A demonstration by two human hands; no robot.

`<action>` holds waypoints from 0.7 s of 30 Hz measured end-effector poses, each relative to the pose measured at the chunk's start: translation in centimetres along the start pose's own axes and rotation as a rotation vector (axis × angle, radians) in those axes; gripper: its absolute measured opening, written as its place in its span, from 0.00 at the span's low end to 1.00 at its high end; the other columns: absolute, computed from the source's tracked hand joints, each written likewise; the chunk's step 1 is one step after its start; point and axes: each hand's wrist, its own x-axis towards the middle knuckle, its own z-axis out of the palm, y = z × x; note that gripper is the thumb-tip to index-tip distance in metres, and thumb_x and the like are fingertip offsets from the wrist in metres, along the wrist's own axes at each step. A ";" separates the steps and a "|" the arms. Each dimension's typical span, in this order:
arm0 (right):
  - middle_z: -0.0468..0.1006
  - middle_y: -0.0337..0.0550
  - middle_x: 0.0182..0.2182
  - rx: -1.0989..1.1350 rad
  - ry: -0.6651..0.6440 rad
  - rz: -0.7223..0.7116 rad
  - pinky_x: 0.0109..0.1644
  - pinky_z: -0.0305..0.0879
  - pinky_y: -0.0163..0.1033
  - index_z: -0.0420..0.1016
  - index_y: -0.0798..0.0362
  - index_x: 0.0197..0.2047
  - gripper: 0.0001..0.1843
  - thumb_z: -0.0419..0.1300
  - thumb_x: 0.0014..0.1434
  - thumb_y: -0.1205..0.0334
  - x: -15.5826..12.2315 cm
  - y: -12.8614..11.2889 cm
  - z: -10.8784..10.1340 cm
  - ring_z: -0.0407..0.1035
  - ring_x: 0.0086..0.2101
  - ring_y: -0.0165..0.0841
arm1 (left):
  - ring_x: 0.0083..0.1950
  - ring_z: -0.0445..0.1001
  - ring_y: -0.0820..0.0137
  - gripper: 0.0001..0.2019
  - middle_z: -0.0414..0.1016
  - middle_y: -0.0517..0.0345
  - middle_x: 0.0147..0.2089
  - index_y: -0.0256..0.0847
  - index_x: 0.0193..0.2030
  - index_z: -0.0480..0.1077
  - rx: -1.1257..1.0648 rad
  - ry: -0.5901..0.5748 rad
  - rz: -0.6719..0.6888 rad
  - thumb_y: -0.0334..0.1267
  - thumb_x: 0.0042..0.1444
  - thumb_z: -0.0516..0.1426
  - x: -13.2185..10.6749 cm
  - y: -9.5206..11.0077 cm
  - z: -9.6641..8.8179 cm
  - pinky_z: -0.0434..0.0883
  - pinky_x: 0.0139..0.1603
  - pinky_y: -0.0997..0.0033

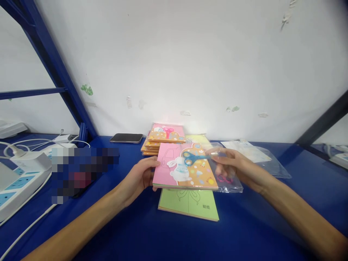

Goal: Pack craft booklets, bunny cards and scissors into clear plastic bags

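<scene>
Craft book (185, 166), pink and orange with a rabbit on its cover, sat between the hands, its left edge gripped by the left hand (138, 177). The right hand (233, 166) pinched a clear plastic bag (228, 183) holding, it seemed, blue scissors (193, 158). Beneath lay a green book (190, 204), its small printed characters too blurred to read; more books (163, 137) stood stacked beyond.

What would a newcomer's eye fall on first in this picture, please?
The pink-and-orange craft book held by the left hand fills the centre, with blue-handled scissors beside the right hand. A stack of similar books sits behind, a green book below, all on a blue table.
</scene>
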 end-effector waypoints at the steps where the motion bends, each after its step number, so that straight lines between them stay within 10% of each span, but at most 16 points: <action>1: 0.81 0.42 0.21 -0.009 0.000 0.008 0.18 0.60 0.28 0.78 0.54 0.48 0.24 0.74 0.55 0.48 0.0 0.1 0.2 0.66 0.17 0.25 | 0.23 0.68 0.73 0.15 0.74 0.57 0.26 0.33 0.41 0.75 0.003 -0.021 -0.034 0.44 0.53 0.64 0.0 -0.1 0.1 0.66 0.18 0.76; 10: 0.80 0.42 0.22 -0.059 0.011 0.021 0.19 0.62 0.32 0.77 0.54 0.50 0.25 0.73 0.55 0.48 -0.2 -0.4 -0.4 0.66 0.17 0.28 | 0.29 0.83 0.63 0.23 0.83 0.46 0.37 0.35 0.62 0.67 0.100 -0.153 -0.102 0.41 0.63 0.62 0.1 -0.2 0.1 0.74 0.20 0.75; 21: 0.60 0.32 0.16 -0.255 0.469 -0.122 0.17 0.44 0.33 0.85 0.52 0.44 0.17 0.69 0.57 0.49 -1.9 -3.4 -6.7 0.48 0.16 0.23 | 0.25 0.82 0.65 0.18 0.83 0.47 0.35 0.33 0.54 0.71 0.060 -0.137 -0.040 0.40 0.60 0.64 -0.2 0.6 0.0 0.69 0.16 0.79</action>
